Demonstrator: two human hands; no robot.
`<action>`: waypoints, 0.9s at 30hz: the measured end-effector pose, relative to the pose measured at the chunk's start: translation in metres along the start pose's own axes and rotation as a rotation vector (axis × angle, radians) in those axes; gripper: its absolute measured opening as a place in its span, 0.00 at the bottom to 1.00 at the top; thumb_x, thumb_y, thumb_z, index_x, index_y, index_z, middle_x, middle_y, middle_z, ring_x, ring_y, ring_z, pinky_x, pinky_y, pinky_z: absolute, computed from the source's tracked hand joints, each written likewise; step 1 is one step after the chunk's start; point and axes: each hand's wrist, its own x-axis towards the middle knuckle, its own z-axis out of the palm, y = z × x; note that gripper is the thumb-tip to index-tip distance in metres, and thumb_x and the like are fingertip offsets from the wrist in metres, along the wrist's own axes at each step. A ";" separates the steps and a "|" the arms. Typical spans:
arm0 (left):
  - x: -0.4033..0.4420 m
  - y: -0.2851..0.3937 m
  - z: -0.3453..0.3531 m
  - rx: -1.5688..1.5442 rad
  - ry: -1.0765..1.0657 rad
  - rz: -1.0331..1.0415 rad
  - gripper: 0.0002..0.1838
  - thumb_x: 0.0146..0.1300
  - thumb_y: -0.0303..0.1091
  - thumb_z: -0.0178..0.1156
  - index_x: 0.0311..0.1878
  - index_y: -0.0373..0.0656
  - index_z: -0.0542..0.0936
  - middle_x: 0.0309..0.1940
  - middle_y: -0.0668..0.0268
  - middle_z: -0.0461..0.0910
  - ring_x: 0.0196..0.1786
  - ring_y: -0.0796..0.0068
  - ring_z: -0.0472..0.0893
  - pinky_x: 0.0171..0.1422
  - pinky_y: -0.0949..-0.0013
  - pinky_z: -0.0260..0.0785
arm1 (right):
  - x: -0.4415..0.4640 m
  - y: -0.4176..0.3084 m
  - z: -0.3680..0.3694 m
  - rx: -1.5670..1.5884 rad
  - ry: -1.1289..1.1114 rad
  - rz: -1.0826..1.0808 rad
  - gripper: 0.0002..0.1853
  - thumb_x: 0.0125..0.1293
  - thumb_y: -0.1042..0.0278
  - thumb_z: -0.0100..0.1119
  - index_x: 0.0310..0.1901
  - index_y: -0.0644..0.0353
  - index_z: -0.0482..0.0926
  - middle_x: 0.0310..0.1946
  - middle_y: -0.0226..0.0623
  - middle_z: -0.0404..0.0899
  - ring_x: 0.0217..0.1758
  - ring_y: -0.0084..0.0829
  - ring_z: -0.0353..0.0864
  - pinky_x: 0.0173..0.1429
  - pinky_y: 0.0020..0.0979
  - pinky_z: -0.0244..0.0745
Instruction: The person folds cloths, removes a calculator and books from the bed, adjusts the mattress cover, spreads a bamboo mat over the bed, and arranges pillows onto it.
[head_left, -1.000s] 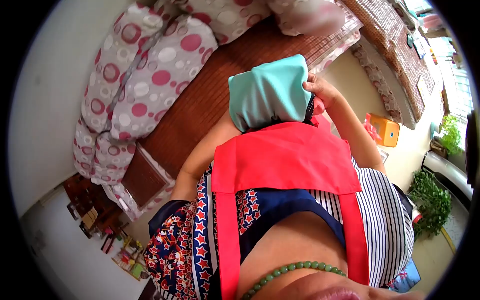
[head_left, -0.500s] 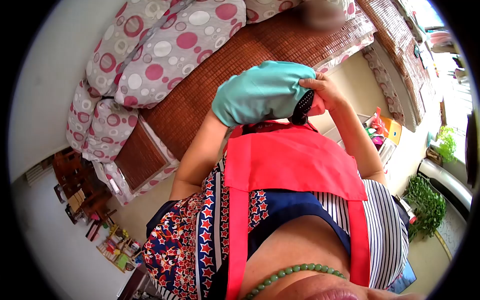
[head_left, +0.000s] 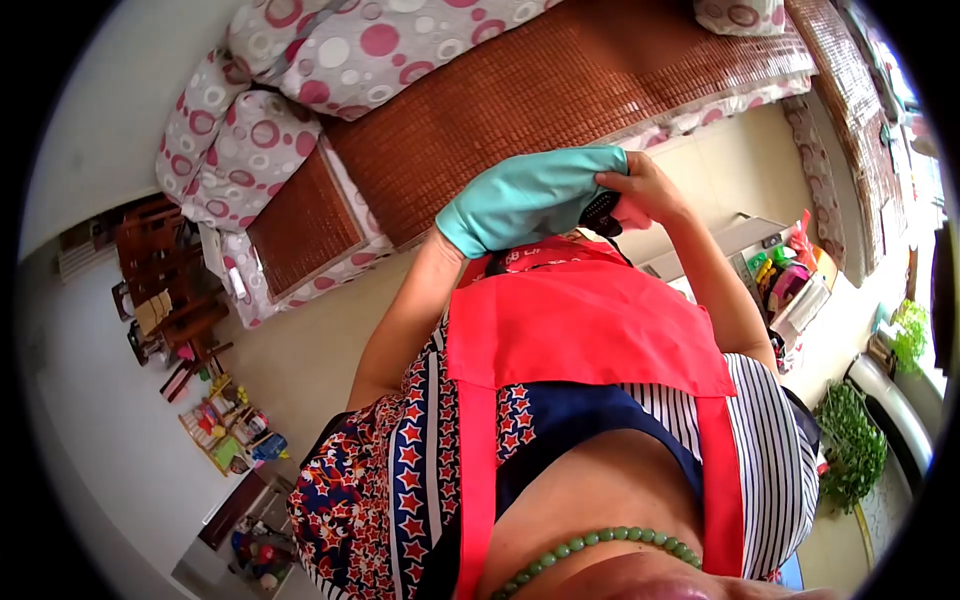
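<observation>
Brown sofa mat lies beyond the red apron. In front of this apron, teal cloth covers the left hand, whose grip I cannot tell; the right hand pinches the cloth's edge.

Window: the brightest area, burnt out almost to white; daylight enters from this side.
Wall: grey and dim, darkening toward the rim.
Woven seat mat: moderately lit, with a pale sheen toward the window end and a smeared, soft patch near the top.
Teal cloth: soft shading in its folds, no harsh shadow.
Red apron: evenly lit, strongly saturated, fairly crisp.
Small shelf: dim, its contents too soft to make out.
Corners: black, with fisheye curvature bending the room.
</observation>
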 end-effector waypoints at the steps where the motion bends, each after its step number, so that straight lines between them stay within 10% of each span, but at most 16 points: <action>1: -0.021 -0.001 -0.004 -0.085 0.017 -0.042 0.25 0.58 0.23 0.53 0.61 0.37 0.69 0.57 0.59 0.74 0.57 0.65 0.75 0.62 0.69 0.67 | -0.001 -0.001 0.014 0.049 0.012 -0.005 0.13 0.63 0.70 0.59 0.47 0.67 0.78 0.39 0.30 0.82 0.40 0.19 0.78 0.50 0.26 0.74; 12: -0.289 -0.042 -0.087 -1.346 0.453 -0.346 0.18 0.69 0.35 0.47 0.59 0.38 0.72 0.55 0.63 0.77 0.54 0.71 0.77 0.60 0.67 0.69 | 0.070 -0.017 0.241 -0.268 -0.011 -0.076 0.14 0.59 0.71 0.62 0.46 0.66 0.79 0.39 0.31 0.83 0.41 0.21 0.78 0.50 0.28 0.73; 22: -0.510 -0.131 -0.147 -1.295 1.055 -0.271 0.20 0.69 0.44 0.44 0.56 0.40 0.73 0.53 0.66 0.77 0.57 0.69 0.73 0.63 0.61 0.61 | 0.132 -0.022 0.404 -0.555 0.291 -0.194 0.30 0.51 0.67 0.69 0.56 0.62 0.71 0.40 0.45 0.81 0.43 0.34 0.80 0.50 0.33 0.74; 27: -0.532 -0.132 -0.138 -1.154 1.054 -0.045 0.23 0.60 0.33 0.62 0.58 0.39 0.71 0.51 0.63 0.76 0.56 0.68 0.72 0.61 0.60 0.63 | 0.140 -0.046 0.462 -0.517 0.139 -0.231 0.40 0.51 0.77 0.66 0.67 0.56 0.60 0.42 0.40 0.81 0.42 0.27 0.79 0.51 0.30 0.74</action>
